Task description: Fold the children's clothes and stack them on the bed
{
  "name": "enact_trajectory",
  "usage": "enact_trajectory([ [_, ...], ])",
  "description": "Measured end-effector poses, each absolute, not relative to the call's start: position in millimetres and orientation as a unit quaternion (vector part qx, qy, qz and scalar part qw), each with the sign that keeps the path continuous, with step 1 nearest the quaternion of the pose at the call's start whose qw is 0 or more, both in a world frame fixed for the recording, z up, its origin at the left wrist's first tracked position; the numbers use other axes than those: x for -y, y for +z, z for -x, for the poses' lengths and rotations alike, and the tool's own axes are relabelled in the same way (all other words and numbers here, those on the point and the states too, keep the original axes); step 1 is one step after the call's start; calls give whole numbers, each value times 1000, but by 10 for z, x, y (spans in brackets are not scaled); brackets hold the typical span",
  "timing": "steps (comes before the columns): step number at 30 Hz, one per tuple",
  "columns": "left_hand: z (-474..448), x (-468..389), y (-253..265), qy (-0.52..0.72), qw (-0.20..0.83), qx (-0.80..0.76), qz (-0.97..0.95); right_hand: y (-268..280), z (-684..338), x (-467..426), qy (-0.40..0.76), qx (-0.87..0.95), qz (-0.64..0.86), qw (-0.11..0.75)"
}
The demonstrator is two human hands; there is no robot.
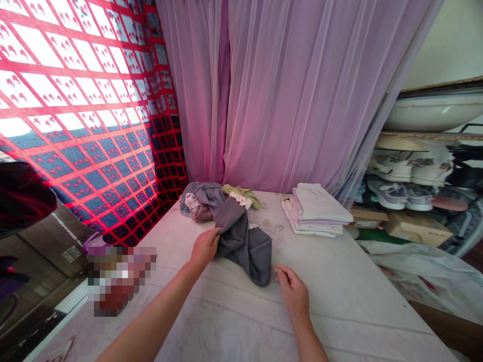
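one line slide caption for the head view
Left hand gripping a dark grey garment, right hand free beside it; crumpled clothes and a folded stack lie beyond.

The left hand (pixel 206 246) gripped the edge of a grey garment (pixel 241 246) on a pale surface (pixel 347 291). The right hand (pixel 294 291), loosely curled, was just beside the cloth. Behind lay a crumpled pile (pixel 207 197); to the right, a folded stack (pixel 319 203). Beyond hung a purple curtain (pixel 287 100).
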State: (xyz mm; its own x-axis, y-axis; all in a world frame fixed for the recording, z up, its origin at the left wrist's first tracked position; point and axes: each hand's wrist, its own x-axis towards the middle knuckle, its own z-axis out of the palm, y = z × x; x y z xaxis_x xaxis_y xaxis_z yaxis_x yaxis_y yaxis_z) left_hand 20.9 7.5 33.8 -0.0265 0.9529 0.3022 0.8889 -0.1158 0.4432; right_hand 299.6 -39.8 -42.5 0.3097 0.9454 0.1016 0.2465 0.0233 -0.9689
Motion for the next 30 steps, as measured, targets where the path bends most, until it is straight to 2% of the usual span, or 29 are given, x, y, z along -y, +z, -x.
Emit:
enact_trajectory([
  [5, -614, 370, 293, 258, 18, -518, -815, -432, -3005, 395, 316, 464, 623, 545],
  [11, -938, 767, 359, 190, 119, -440, -869, -436, -3029, 373, 257, 422, 622, 608],
  [18, -1059, 867, 554, 160, 234, -355, -891, -361, -3053, 394, 303, 436, 608, 590],
  [21, -961, 631, 613, 235, 264, -429, -831, -380, -3075, 388, 293, 440, 616, 585],
  [24, -759, 220, 613, 352, 167, -529, -754, -417, -3083, 374, 278, 445, 619, 584],
  [26, -608, -66, 574, 410, 151, -596, -674, -433, -3080, 367, 273, 450, 619, 583],
  [30, -416, -452, 419, 457, 292, -677, -498, -426, -3065, 368, 272, 461, 616, 578],
])
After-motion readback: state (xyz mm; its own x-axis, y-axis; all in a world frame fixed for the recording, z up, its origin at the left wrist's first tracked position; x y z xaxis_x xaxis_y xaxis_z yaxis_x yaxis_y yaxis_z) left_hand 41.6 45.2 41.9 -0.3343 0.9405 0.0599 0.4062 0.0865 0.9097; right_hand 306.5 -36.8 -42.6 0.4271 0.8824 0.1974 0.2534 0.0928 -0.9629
